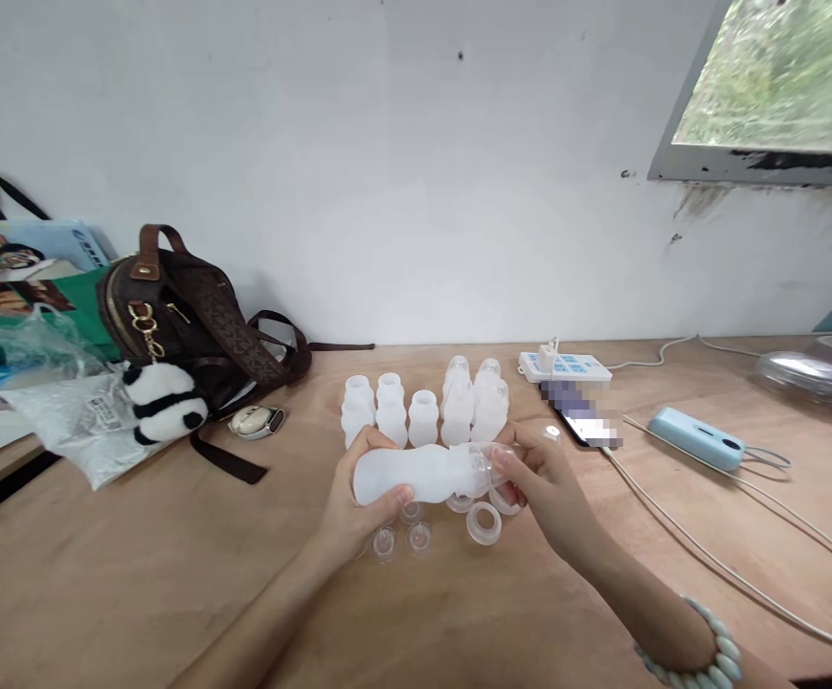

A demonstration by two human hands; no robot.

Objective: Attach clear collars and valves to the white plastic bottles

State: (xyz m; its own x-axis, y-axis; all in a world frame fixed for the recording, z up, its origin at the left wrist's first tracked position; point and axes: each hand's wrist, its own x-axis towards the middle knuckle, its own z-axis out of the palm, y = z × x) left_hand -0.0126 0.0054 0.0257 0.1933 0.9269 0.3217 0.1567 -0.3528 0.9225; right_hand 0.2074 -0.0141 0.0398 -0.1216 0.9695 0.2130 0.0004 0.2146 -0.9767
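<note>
A frosted white baby bottle (pixel 416 474) lies sideways between my hands, just above the table. Around its base end, my left hand (pixel 358 493) is closed. My right hand (pixel 537 478) grips the clear cap (pixel 483 469) at the other end; whether the cap is fully seated I cannot tell. Behind stand several open bottles (pixel 423 418) without tops, and to their right several bottles with clear caps (pixel 488 397). Below the held bottle lie white collar rings (pixel 484 523) and small clear nipples (pixel 419 538), some partly hidden by the bottle and hands.
At the left are a brown backpack (pixel 192 316) with a panda plush (pixel 164 404), a plastic bag of white pieces (pixel 92 431) and a watch (pixel 257 422). Rightward lie a power strip (pixel 580 367), a phone (pixel 577 416), a blue power bank (pixel 695 438) and trailing cables.
</note>
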